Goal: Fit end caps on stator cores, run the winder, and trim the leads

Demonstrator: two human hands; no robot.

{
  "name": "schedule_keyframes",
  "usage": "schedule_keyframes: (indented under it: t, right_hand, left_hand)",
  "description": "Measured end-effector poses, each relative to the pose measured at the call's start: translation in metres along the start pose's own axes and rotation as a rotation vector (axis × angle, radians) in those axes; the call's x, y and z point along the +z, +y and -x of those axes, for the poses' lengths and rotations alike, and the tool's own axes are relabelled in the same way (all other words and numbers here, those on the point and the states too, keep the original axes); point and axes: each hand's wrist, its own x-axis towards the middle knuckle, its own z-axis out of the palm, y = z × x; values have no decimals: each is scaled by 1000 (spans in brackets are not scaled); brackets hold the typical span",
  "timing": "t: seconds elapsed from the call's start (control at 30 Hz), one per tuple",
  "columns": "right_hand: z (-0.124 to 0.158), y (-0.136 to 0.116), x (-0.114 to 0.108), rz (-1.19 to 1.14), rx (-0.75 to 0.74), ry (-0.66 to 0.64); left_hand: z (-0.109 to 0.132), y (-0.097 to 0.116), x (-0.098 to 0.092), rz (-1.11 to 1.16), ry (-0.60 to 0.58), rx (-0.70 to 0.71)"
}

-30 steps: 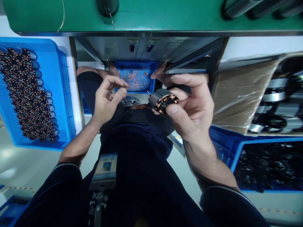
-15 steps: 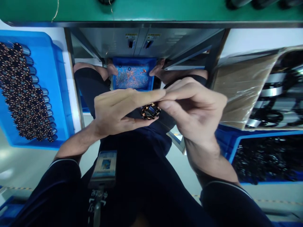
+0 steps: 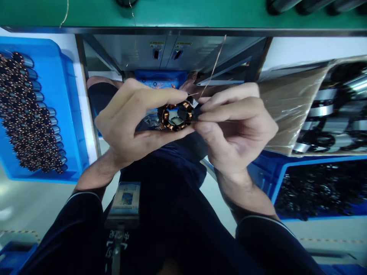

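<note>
A wound motor stator [image 3: 185, 111], a ring with copper coils inside a dark and metal body, is gripped between the fingers and thumb of my left hand [image 3: 129, 118]. Its open face is tilted up toward the camera. My right hand [image 3: 241, 122] is at the stator's right edge, thumb and fingertips pinched on a thin copper wire that runs out from the stator. Another loose copper wire [image 3: 214, 68] rises from near the right fingertips toward the bench edge.
At left, a blue tray [image 3: 71, 114] holds rows of wound stators [image 3: 37, 118]. On the right are a cardboard box [image 3: 289, 103] of metal-and-black parts and a blue bin [image 3: 282, 179] of black pieces. A green bench [image 3: 186, 13] lies ahead; a blue tray [image 3: 160, 74] with copper scraps sits below.
The stator has turned its coil face more toward the camera and moved slightly up and left. My right fingers have shifted their pinch, and a long wire now stands up beside them.
</note>
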Motion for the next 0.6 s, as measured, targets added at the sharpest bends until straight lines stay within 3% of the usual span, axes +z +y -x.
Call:
schedule_keyframes:
  t: [0.03,0.1,0.2,0.33,0.5,0.6]
  right_hand:
    - [-1,0,0,46,-94,89]
    - [-3,0,2,83,-158,143]
    - [-5,-2,7,-17,-132,116]
    - [-5,1,23,-215,-47,77]
    - [-2,13,40,-272,59,91]
    - [-2,19,40,-274,47,114]
  left_hand:
    - [0,2,3,-41,39,35]
    - [-1,7,6,-127,75,63]
    - [-9,14,6,-150,-9,9]
    - [-16,12,4,-75,-117,49]
    - [-4,7,8,-247,-123,112]
    - [2,2,14,-225,-75,197]
